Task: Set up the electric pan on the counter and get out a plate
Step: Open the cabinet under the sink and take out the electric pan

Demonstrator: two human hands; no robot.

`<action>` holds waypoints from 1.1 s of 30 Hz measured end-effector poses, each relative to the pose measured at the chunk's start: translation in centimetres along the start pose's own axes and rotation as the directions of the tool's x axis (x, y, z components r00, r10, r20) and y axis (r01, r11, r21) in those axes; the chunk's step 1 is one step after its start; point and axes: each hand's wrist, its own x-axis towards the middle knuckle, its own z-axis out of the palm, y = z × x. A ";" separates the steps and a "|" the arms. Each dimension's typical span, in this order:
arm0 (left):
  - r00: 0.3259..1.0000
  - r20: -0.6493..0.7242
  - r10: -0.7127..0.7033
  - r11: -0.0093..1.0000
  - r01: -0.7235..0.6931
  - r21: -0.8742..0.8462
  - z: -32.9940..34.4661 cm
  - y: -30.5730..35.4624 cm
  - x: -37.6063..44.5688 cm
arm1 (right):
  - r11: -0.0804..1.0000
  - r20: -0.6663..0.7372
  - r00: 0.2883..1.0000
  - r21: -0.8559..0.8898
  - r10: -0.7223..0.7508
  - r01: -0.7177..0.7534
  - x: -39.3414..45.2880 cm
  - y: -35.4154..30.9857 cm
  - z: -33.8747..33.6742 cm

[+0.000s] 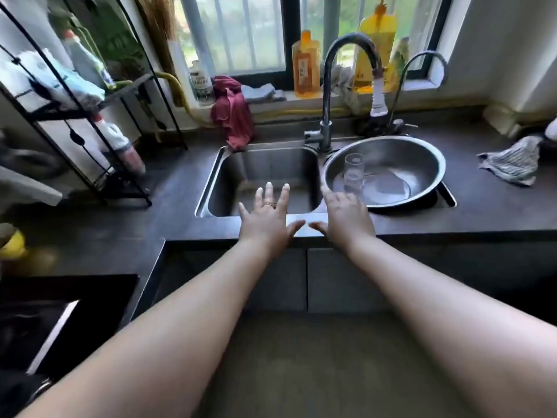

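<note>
neither the electric pan nor a plate shows anywhere. left hand point(265, 218) hovers fingers spread, holding nothing, over the sink point(211, 188) edge; right hand point(346, 215), blurred but seemingly spread, sits near the glass point(354, 173) in the steel bowl point(422, 152). a careless sweep could topple it.

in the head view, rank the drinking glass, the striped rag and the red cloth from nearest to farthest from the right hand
From the right hand:
1. Drinking glass, just beyond the fingertips, standing in the steel bowl.
2. Red cloth, back left, draped from the windowsill over the sink's rear edge.
3. Striped rag, far right on the counter.
</note>
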 end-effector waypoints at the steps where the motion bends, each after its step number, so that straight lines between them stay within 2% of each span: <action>1: 0.997 -0.048 0.062 0.997 -0.060 0.056 1.3 0.1 -0.2 | 1.000 0.018 1.000 0.019 0.022 -0.022 -0.3 0.0 1.3; 4: 0.962 -0.187 0.199 0.979 -0.186 0.083 6.1 -0.3 -0.2 | 0.996 0.048 0.997 0.058 0.067 -0.070 -1.0 0.8 5.9; 7: 0.957 -0.214 0.195 0.981 -0.194 0.024 9.4 -0.4 0.0 | 0.989 0.116 0.986 0.069 0.122 -0.130 -1.4 1.3 9.7; 10: 0.988 -0.116 0.101 0.990 -0.111 -0.085 12.2 -0.3 0.3 | 0.964 0.201 0.959 0.136 0.199 -0.228 -1.4 2.0 12.4; 13: 0.989 0.111 -0.096 0.937 0.128 -0.326 15.0 -0.5 1.2 | 0.852 0.344 0.883 0.303 0.321 -0.427 -0.8 2.7 14.7; 14: 0.968 0.201 -0.150 0.878 0.224 -0.424 15.6 -0.7 1.7 | 0.755 0.424 0.833 0.396 0.355 -0.524 -0.3 2.7 15.3; 15: 0.936 0.297 -0.187 0.779 0.326 -0.536 16.4 -0.8 2.2 | 0.592 0.515 0.769 0.504 0.379 -0.629 0.1 2.8 16.2; 16: 0.895 0.389 -0.217 0.613 0.436 -0.659 16.8 -0.8 2.6 | 0.369 0.601 0.705 0.600 0.377 -0.709 0.5 2.7 16.7; 17: 0.849 0.478 -0.225 0.401 0.528 -0.749 17.1 -0.6 2.9 | 0.134 0.669 0.657 0.658 0.346 -0.741 0.9 2.4 17.2; 18: 0.803 0.557 -0.211 0.192 0.593 -0.782 17.4 -0.3 3.2 | -0.075 0.704 0.632 0.686 0.324 -0.724 1.2 2.1 17.6; 19: 0.773 0.605 -0.191 0.042 0.622 -0.782 17.4 -0.1 3.4 | -0.227 0.713 0.623 0.697 0.323 -0.680 1.6 2.0 18.0; 20: 0.757 0.630 -0.174 -0.051 0.632 -0.773 17.4 0.0 3.7 | -0.335 0.714 0.617 0.700 0.331 -0.631 1.9 1.8 18.1; 23: 0.741 0.658 -0.130 -0.213 0.627 -0.749 17.8 0.1 4.8 | -0.506 0.721 0.593 0.683 0.357 -0.526 2.7 1.8 18.4; 27: 0.730 0.677 -0.096 -0.361 0.608 -0.707 18.6 0.1 5.8 | -0.582 0.724 0.570 0.672 0.388 -0.458 3.1 2.0 19.3; 33: 0.730 0.678 -0.087 -0.493 0.560 -0.666 19.4 0.1 6.6 | -0.655 0.722 0.583 0.649 0.372 -0.387 3.6 1.3 19.6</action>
